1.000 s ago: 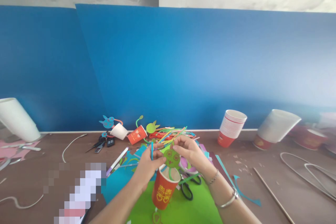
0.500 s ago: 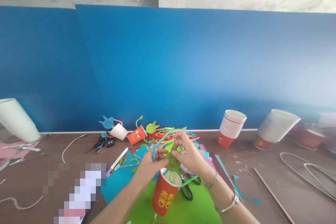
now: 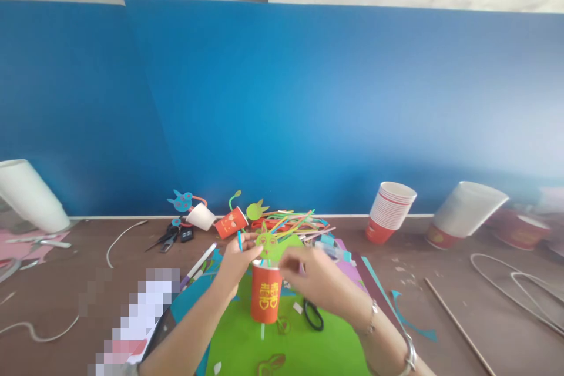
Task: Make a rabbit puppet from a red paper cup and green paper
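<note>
A red paper cup [image 3: 266, 294] with gold characters stands nearly upright over green paper [image 3: 326, 343], a pale straw end below it. Above its rim is a green paper animal face [image 3: 266, 242] with pointed ears. My left hand [image 3: 238, 261] pinches the left edge of this face, and a blue straw [image 3: 239, 241] rises by its fingers. Close to the cup's right rim, my right hand [image 3: 308, 267] is curled and blurred; whether it holds anything cannot be made out.
Colored straws [image 3: 304, 224] lie behind my hands. Black scissors [image 3: 314, 315] rest on the green paper. Two decorated cups [image 3: 231, 223] [image 3: 201, 217] lean behind at left. A cup stack [image 3: 391, 211] stands at right, near a thin stick [image 3: 456, 323].
The cup and green face have shifted left, and the cup is more upright. My right hand has come down from the face's top to beside the rim. The view has shifted slightly.
</note>
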Demonstrator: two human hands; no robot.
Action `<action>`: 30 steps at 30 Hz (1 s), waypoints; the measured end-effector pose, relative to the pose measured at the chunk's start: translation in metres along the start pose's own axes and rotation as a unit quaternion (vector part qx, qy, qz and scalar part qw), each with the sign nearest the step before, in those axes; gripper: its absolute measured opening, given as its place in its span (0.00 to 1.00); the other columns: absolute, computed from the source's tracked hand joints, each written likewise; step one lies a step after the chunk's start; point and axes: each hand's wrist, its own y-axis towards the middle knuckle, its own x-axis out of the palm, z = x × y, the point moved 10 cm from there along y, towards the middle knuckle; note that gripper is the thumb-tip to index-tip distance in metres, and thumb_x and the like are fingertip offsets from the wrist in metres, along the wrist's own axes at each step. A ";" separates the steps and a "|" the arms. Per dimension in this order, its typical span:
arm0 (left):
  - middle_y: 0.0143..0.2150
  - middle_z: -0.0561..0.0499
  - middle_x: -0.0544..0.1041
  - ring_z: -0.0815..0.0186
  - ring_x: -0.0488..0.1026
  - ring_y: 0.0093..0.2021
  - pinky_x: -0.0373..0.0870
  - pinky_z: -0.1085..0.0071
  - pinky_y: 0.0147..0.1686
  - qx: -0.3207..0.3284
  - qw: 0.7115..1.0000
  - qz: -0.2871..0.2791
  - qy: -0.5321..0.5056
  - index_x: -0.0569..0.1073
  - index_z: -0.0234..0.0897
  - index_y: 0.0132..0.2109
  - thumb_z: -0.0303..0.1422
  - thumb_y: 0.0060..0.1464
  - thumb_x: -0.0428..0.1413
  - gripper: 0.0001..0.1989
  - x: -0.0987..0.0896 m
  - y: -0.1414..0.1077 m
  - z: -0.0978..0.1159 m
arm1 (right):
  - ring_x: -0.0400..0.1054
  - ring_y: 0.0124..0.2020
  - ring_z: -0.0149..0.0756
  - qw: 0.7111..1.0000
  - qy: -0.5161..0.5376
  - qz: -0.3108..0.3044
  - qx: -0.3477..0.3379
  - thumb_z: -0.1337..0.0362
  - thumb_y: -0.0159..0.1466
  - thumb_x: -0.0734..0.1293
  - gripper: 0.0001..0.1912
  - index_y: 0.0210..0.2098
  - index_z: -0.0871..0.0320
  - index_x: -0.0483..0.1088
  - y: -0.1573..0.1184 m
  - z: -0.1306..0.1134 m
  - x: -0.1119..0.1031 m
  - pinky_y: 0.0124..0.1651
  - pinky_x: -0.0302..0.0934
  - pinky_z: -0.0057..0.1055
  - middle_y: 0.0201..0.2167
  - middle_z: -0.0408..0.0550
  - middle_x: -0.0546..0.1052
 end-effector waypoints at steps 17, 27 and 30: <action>0.51 0.39 0.69 0.57 0.71 0.46 0.67 0.62 0.45 0.051 0.991 0.121 0.026 0.63 0.35 0.51 0.34 0.40 0.64 0.30 -0.030 0.003 0.005 | 0.73 0.24 0.45 0.887 -0.345 -0.303 -0.041 0.67 0.49 0.71 0.03 0.24 0.61 0.75 -0.031 0.003 0.146 0.24 0.64 0.33 0.21 0.55 0.78; 0.53 0.40 0.68 0.54 0.67 0.51 0.64 0.59 0.48 0.120 0.982 0.136 0.049 0.65 0.38 0.50 0.36 0.41 0.61 0.27 -0.033 -0.001 0.027 | 0.71 0.20 0.44 0.895 -0.335 -0.287 -0.055 0.67 0.51 0.70 0.07 0.20 0.63 0.73 -0.031 0.019 0.177 0.22 0.63 0.34 0.17 0.56 0.76; 0.53 0.41 0.68 0.55 0.67 0.51 0.64 0.59 0.47 0.135 0.980 0.135 0.048 0.65 0.38 0.49 0.36 0.42 0.60 0.25 -0.033 -0.001 0.031 | 0.71 0.23 0.43 0.902 -0.322 -0.278 -0.073 0.68 0.56 0.68 0.07 0.24 0.64 0.74 -0.034 0.014 0.175 0.24 0.64 0.34 0.20 0.55 0.76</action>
